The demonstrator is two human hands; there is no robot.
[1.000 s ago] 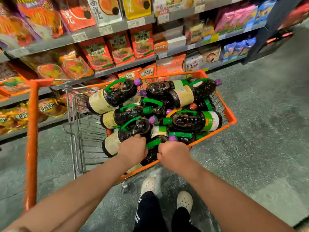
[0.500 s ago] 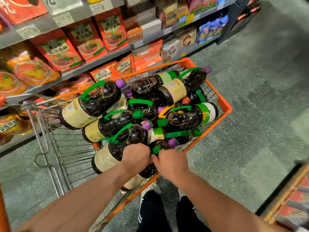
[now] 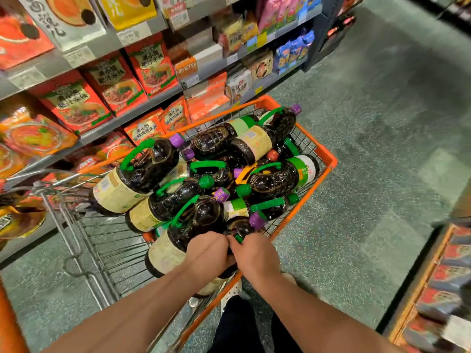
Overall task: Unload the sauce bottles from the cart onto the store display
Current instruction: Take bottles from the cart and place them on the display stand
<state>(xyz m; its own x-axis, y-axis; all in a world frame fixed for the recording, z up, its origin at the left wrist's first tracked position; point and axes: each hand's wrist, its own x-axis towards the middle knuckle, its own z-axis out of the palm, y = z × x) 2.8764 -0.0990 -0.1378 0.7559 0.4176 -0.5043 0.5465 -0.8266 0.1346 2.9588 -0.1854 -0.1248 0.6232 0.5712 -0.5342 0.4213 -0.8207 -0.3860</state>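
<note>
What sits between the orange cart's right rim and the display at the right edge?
Head view: only bare green speckled floor between orange cart rim and right-edge display.

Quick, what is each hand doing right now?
Left hand: curled on a sauce bottle in the cart.
Right hand: gripping a green bottle handle.

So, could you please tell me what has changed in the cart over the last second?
Both hands have closed in together at the cart's near rim: the left hand and right hand now almost touch over the nearest bottle. What they grip is hidden. The other bottles lie as before; none has left the cart.
</note>
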